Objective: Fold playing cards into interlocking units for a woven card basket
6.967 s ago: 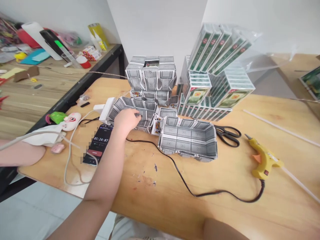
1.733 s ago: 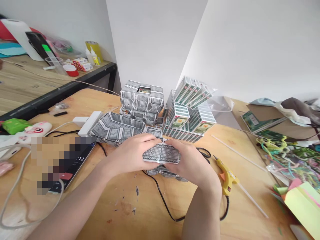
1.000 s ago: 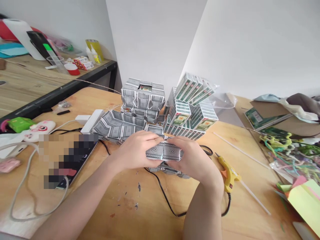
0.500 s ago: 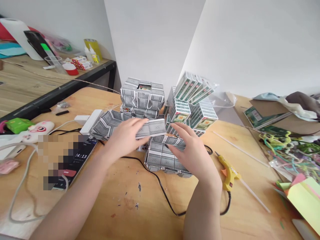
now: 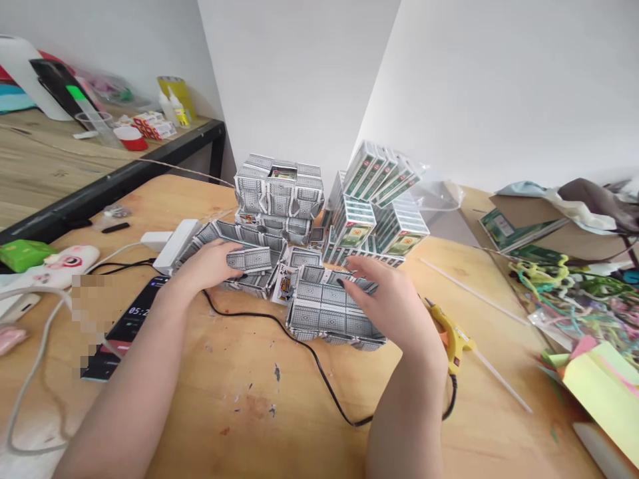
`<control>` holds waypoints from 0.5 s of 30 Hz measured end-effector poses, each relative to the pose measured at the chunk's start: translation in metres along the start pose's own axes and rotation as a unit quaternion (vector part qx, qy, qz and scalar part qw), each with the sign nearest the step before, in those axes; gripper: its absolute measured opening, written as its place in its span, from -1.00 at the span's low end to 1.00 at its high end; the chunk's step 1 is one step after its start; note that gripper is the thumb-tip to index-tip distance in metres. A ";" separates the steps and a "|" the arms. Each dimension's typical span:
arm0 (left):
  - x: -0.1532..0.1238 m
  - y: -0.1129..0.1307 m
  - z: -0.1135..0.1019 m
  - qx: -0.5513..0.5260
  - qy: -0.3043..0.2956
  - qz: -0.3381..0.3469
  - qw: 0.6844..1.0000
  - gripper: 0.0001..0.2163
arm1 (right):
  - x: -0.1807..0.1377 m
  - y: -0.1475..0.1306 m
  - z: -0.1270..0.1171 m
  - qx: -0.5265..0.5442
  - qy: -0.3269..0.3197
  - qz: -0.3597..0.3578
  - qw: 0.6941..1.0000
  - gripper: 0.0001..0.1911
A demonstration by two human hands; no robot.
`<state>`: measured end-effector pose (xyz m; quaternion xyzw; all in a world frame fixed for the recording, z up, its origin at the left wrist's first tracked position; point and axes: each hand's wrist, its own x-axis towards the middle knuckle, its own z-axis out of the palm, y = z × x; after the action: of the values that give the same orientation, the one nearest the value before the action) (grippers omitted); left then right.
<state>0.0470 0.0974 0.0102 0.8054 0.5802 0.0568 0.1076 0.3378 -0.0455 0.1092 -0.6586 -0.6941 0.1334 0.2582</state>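
Note:
My left hand (image 5: 212,264) is closed on a piece made of folded playing cards (image 5: 253,260). It hangs above an open box built of grey-backed cards (image 5: 227,231), whose near part my fingers cover. Thumb and fingers apart, my right hand (image 5: 384,296) is at the right side of a second open card box (image 5: 324,306); whether it touches the box I cannot tell. Between the two boxes lie loose playing cards (image 5: 284,287), one a face card. Behind them a taller card structure (image 5: 279,193) stands upright.
Stacked packs of playing cards (image 5: 355,229) rise behind my right hand. A yellow glue gun (image 5: 452,336) lies at the right, its black cord (image 5: 319,366) crossing the table. A phone (image 5: 127,326) and a white power strip (image 5: 177,246) are at the left.
My left hand has moved left with the folded card piece, from between the boxes to over the left box. My right hand stays near the right box, fingers still apart.

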 end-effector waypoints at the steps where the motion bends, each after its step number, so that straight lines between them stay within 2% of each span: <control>1: -0.001 0.002 -0.001 0.003 0.009 0.004 1.000 -0.48 | 0.000 0.001 -0.001 0.001 0.004 0.006 1.000 -0.70; 6: -0.003 0.008 -0.007 0.032 0.053 0.004 0.998 -0.60 | -0.003 0.012 -0.007 0.013 0.028 0.033 0.999 -0.71; 10: -0.003 0.010 -0.012 0.048 0.050 0.010 0.998 -0.72 | -0.005 0.020 -0.013 0.008 0.039 0.067 0.997 -0.69; 13: -0.004 0.013 -0.017 0.055 0.059 -0.027 0.996 -0.74 | -0.006 0.023 -0.016 0.011 0.039 0.076 0.996 -0.69; 15: -0.008 0.017 -0.020 0.050 0.095 -0.046 0.993 -0.72 | -0.007 0.024 -0.016 0.015 0.041 0.075 0.996 -0.69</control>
<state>0.0556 0.0871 0.0343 0.7730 0.6266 0.0986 0.0139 0.3670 -0.0523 0.1087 -0.7100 -0.6293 0.1354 0.2854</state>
